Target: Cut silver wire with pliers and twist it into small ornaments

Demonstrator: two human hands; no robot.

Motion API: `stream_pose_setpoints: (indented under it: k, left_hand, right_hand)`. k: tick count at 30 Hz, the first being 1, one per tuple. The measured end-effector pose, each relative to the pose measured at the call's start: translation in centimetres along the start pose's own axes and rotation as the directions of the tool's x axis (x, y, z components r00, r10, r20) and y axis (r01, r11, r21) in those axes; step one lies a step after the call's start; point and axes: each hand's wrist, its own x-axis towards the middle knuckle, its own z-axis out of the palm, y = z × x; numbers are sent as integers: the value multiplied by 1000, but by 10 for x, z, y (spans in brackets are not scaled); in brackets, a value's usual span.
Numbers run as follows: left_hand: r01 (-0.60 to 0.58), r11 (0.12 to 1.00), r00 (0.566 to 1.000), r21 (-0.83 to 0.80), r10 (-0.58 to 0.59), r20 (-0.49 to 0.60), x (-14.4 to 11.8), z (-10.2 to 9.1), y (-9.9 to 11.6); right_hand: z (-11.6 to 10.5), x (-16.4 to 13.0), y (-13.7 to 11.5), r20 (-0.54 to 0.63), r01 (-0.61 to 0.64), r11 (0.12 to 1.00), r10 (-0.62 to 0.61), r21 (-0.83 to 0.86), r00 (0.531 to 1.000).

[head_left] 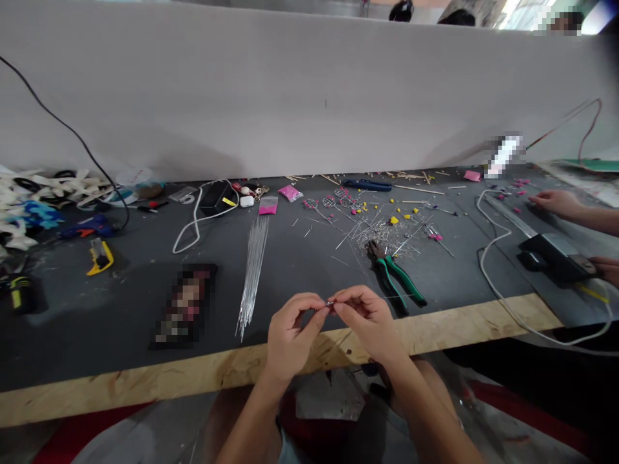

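My left hand (290,332) and my right hand (366,319) meet fingertip to fingertip above the near edge of the dark workbench (120,322). Between them they pinch a tiny wire piece (329,303) with a speck of pink on it. A bundle of thin straight metal wires (252,274) lies just left of my hands. Green-handled pliers (394,274) lie just right of them. Farther back sits a scatter of cut wire bits with pink and yellow beads (382,222).
A white divider wall (309,96) closes the back. At left lie a yellow utility knife (100,256), a blue glue gun (91,227) and white cutouts. Blue pliers (367,185) lie at the back. Another person's hands (556,203) work at right beside a black box (556,254) and white cable.
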Motion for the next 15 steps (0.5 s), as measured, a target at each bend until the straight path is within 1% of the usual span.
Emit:
stream_pose_setpoints:
  k: [4,8,11,15]
  left_hand:
    - [2,999,1000,-44,-3,-15,-1,1,1]
    - [43,996,999,-75,-45,-23,-2,0,2]
    - [72,997,997,-36,-72,-16,-1,-1,3]
    - [56,998,998,27,-56,-6,0,-4,3]
  right_hand:
    - [3,-1,-1,-3,9,998,-9,69,1000]
    - [3,-1,-2,8,31,996,-32,82,999]
    - [3,-2,-1,34,67,996,-69,60,997]
    - [3,-2,0,36,86,996,-87,25,996]
